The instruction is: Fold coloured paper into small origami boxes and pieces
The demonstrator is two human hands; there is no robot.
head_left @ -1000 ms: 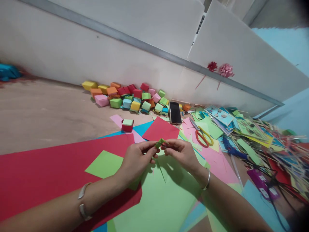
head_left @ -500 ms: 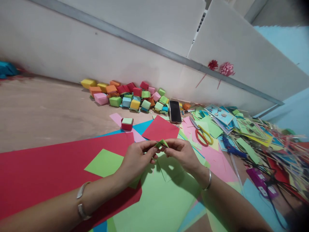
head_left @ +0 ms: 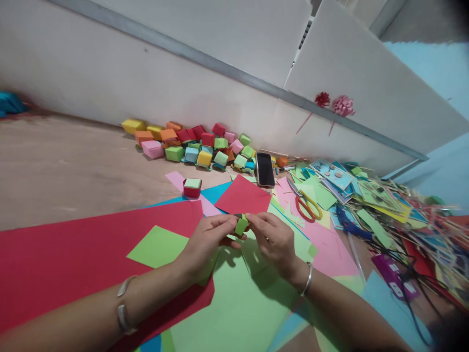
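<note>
Between my two hands is a small folded green paper piece (head_left: 241, 225), raised over the pale green sheet (head_left: 234, 298). My left hand (head_left: 208, 239) pinches it from the left side. The fingertips of my right hand (head_left: 274, 239) press on its right edge; they partly hide it. A bright green paper square (head_left: 159, 248) lies on a large red sheet (head_left: 73, 264) beside my left wrist. Just beyond my hands rests a red paper square (head_left: 243, 194). To its left sits a small red paper box (head_left: 192, 188) with a pale green top.
Several colourful paper boxes (head_left: 205, 159) stand in rows by the wall. A phone (head_left: 264, 169) lies at their right end. Scissors (head_left: 306, 200), a blue glue gun (head_left: 351, 224), a purple power strip (head_left: 394, 276) and piled paper scraps fill the right side.
The green paper piece has turned, so a broader bright green face now shows. My right hand has tilted and rolled, its fingers now reaching in from above right.
</note>
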